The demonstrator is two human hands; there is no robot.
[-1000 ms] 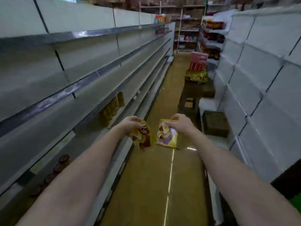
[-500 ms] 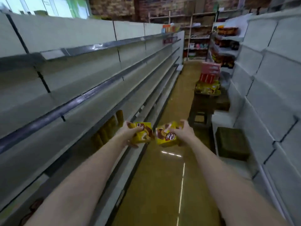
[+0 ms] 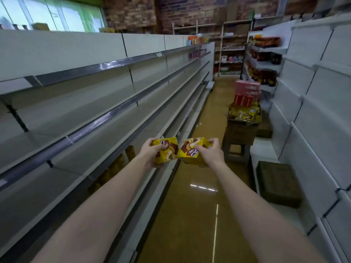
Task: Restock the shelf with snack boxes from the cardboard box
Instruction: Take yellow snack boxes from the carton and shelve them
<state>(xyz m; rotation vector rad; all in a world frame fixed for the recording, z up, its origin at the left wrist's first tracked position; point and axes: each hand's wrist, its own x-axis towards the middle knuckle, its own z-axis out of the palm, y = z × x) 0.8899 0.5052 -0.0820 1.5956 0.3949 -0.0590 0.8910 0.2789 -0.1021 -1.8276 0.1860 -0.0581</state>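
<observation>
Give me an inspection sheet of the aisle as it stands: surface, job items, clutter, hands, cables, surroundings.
Surface: long grey shelf unit on the left, mostly bare; a few brown packs stand on a lower tier.
Job's things: two yellow snack boxes, left box, right box, corners touching.
Clutter: stack of red and pink cartons over yellow packs on a stool in the aisle.
Hands: left hand grips the left box; right hand grips the right box.
Cables: nothing seen.
Surroundings: glossy yellow floor, white shelving on the right, brick wall behind.
</observation>
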